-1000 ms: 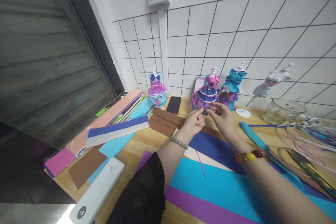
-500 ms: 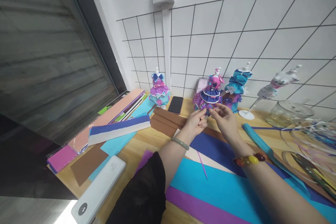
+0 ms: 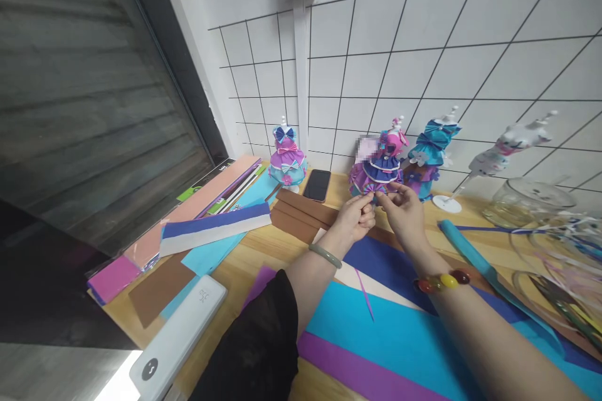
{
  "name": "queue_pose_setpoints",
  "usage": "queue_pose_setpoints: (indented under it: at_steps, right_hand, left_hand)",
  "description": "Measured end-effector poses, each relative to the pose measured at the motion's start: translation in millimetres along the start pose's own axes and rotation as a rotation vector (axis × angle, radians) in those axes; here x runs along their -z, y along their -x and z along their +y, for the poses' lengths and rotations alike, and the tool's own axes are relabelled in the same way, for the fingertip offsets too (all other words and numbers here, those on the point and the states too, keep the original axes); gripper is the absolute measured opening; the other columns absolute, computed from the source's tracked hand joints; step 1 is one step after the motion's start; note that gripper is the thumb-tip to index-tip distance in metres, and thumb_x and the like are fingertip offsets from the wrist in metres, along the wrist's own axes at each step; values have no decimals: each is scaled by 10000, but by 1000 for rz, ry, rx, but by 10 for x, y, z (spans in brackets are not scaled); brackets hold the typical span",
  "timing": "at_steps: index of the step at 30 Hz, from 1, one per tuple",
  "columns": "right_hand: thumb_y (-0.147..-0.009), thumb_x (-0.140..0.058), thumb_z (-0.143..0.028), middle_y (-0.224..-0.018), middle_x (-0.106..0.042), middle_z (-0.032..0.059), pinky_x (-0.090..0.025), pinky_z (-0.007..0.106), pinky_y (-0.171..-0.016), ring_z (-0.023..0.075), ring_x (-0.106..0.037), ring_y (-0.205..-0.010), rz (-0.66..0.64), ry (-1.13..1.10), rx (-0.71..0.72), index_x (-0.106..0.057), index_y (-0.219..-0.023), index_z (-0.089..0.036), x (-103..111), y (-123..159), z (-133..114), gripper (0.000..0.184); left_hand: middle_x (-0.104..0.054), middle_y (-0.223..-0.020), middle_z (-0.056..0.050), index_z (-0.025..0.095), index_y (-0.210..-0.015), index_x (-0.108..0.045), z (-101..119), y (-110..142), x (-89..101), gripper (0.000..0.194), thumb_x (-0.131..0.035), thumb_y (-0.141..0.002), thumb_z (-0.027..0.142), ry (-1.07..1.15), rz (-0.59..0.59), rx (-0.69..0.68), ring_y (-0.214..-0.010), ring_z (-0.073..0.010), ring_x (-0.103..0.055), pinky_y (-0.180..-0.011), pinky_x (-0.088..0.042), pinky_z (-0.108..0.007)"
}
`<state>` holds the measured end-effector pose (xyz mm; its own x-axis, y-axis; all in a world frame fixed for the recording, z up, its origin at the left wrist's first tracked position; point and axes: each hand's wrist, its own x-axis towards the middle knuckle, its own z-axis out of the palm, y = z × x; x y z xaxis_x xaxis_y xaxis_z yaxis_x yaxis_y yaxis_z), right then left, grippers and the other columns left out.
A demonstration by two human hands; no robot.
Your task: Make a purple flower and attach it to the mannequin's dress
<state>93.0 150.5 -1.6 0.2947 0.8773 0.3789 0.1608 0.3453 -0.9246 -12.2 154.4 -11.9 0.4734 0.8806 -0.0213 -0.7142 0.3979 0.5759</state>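
Observation:
My left hand [image 3: 356, 218] pinches a small pleated purple bow [image 3: 375, 189] from the left, its fingers curled. From the other side my right hand [image 3: 405, 210] grips the same bow between thumb and fingertips. Right behind it stands a miniature dress form [image 3: 388, 166] in a pink top and a navy ruffled skirt; whether the bow touches that skirt I cannot tell. Under my forearms lie a navy sheet [image 3: 380, 266], a bright blue sheet [image 3: 357, 307] and a purple sheet [image 3: 348, 366]. A thin purple strip [image 3: 364, 296] rests on them.
Other dress forms stand left [image 3: 286, 160] and right [image 3: 431, 150]; a white one [image 3: 510, 144] leans near a glass bowl [image 3: 527, 203]. Ribbons [image 3: 571, 241] and scissors [image 3: 564, 304] lie at right. A phone [image 3: 316, 185], brown sheets [image 3: 301, 216] and a white power bank [image 3: 181, 332] are on the table.
The view has shifted slightly, so the table things sit a little differently in the picture. Both hands keep their pinch on the bow, with hardly any movement.

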Motion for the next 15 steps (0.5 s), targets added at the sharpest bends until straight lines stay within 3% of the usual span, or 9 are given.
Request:
queue_pose_setpoints:
  at_steps: [15]
  right_hand:
    - [-644, -676, -406, -642, -534, -44, -433, 269, -552, 108, -505, -549, -7, -96, -99, -516, -1002, -206, 2, 40, 45, 440]
  left_hand:
    - [-343, -466, 87, 154, -727, -469, 16, 6, -37, 203, -640, -705, 260, -7, 34, 28, -315, -2, -250, -328, -112, -156]
